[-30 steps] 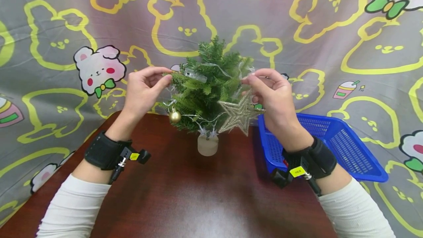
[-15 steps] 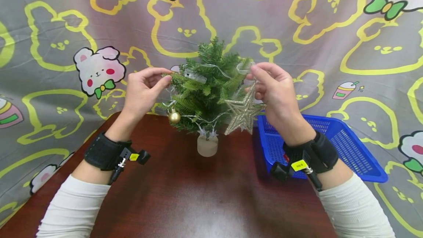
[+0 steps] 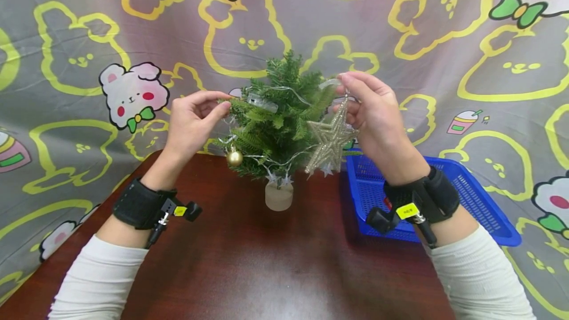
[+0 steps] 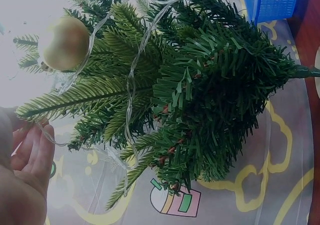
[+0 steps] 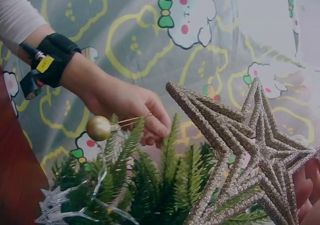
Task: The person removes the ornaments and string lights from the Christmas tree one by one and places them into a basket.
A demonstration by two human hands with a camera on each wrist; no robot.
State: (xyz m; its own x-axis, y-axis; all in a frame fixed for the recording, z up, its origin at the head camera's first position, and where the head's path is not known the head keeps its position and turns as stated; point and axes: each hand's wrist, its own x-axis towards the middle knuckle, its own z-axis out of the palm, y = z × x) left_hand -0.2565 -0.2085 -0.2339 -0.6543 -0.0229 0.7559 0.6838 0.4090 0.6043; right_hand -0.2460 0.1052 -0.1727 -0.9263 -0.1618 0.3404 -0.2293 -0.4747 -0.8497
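Note:
A small artificial Christmas tree (image 3: 284, 122) stands upright on a pale round base (image 3: 279, 196). At its left side, my left hand (image 3: 193, 117) pinches the tip of a branch (image 4: 75, 100) between thumb and index finger. A gold ball ornament (image 3: 234, 157) hangs just below that hand, and a thin gold thread runs from it toward the fingers in the right wrist view. My right hand (image 3: 373, 112) holds a gold glitter star (image 5: 257, 147) near its top point, at the tree's right side. A clear pale loop shows by the right fingertips; its far end is lost among the branches.
A clear light string (image 3: 253, 156) with small star lights winds round the tree. A blue plastic basket (image 3: 480, 206) sits on the right of the brown table (image 3: 275, 260), partly behind the right wrist. A patterned grey curtain (image 3: 169, 38) hangs behind.
My right hand has risen a little and shifted slightly right. The star has come along with it, swinging into a more hanging pose. My left hand stays on the branch.

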